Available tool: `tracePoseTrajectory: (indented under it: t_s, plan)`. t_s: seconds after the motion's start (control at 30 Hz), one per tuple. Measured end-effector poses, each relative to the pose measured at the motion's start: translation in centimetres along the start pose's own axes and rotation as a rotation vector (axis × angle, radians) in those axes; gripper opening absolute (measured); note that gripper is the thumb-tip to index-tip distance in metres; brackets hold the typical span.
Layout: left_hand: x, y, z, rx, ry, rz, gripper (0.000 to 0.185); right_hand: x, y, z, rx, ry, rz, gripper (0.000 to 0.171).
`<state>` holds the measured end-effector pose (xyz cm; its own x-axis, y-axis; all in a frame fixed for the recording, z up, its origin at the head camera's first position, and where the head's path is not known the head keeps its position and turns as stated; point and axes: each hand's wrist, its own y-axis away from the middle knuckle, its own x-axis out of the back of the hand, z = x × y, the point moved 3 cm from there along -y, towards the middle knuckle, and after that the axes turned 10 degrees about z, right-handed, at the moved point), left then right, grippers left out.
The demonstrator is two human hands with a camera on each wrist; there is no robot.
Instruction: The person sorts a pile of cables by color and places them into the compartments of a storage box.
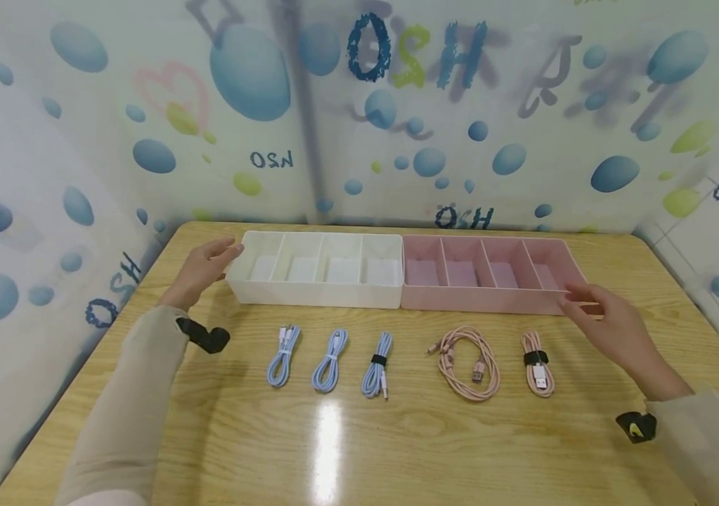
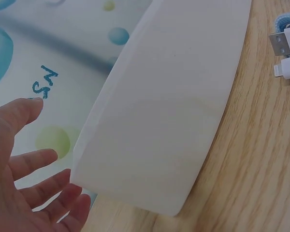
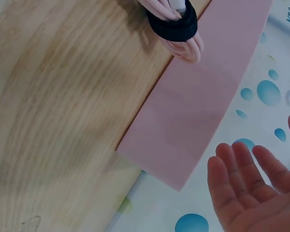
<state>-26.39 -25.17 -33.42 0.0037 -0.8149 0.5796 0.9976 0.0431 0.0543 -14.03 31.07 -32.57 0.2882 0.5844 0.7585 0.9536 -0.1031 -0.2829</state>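
Note:
A white divided tray and a pink divided tray stand side by side at the back of the wooden table. My left hand is open beside the white tray's left end, its fingers spread just off the corner. My right hand is open at the pink tray's right end, its fingers apart from the wall. In front of the trays lie three coiled blue cables and two pink cables.
The wooden table is boxed in by bubble-patterned screens at the back and both sides. A white USB plug of a blue cable shows near the white tray. A black-banded pink cable lies by the pink tray.

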Motion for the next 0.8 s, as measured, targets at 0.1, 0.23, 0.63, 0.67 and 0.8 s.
tracePoseTrajectory:
  t_s: [0.1,0.23,0.63,0.67,0.8]
  plan:
    - [-0.1,-0.1,-0.1,0.008,0.003,-0.01,0.074,-0.1,0.3,0.3,0.015,-0.007,0.006,0.045]
    - [-0.2,-0.3,-0.3,0.023,0.007,-0.02,0.073,-0.4,0.6,0.7,0.026,-0.028,-0.005,0.042]
    - [-0.2,-0.9,-0.4,-0.004,-0.048,-0.042,0.065,-0.6,1.3,1.4,0.001,-0.01,-0.03,0.043]
    - [-0.1,-0.9,-0.4,-0.012,-0.05,-0.043,0.064,-0.7,1.3,1.4,-0.001,-0.011,-0.032,0.043]
    - [0.0,-0.9,-0.6,-0.032,-0.052,-0.05,0.06,-0.8,1.4,1.2,-0.006,-0.01,-0.039,0.044]
